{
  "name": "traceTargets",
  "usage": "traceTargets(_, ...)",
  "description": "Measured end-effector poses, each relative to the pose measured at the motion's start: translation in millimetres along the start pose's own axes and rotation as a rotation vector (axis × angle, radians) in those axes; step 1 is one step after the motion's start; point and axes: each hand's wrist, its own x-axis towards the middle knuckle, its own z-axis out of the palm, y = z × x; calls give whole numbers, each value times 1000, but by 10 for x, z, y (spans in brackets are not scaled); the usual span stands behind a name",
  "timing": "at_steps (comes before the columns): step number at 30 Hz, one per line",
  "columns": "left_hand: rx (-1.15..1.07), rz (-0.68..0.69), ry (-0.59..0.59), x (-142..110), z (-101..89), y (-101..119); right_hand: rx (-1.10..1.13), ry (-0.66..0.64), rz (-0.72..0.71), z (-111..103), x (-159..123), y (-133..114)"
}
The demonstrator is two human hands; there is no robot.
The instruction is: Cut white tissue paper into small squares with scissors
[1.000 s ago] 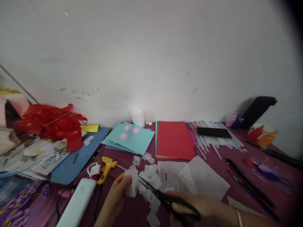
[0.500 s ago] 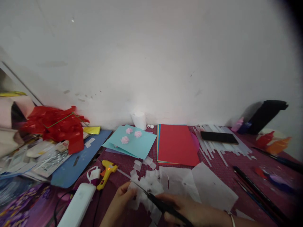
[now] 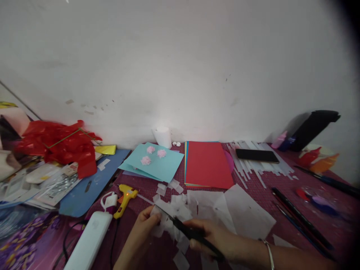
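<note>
scissor handles (image 3: 201,240): plastic | white scraps (image 3: 182,212): matt paper | red sheeting (image 3: 67,150): glossy plastic

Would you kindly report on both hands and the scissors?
Left hand pinching white paper. Right hand gripping scissors, blades close to the paper. Loose white scraps crowding nearby.

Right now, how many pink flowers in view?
3 clearly, on the light-blue sheet: back-left flower, back-right flower, front flower. A pinkish bit near the sheet's left edge may be another, partly hidden.
</note>
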Motion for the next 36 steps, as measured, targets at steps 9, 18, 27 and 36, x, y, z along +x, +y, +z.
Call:
traceTargets(9,-129,-108,-48,-254,-147,-30,113,8,33,-43,95,151)
traceTargets(18,-176,50,135,-166,-192,120,223,-124,15,-128,-16,192)
traceTargets(27,104,-34,-6,-82,-174,152,158,-202,29,-193,-36,170)
traceTargets(36,205,-104,-86,-44,-89,93,-40,-162,4,-107,3,-74)
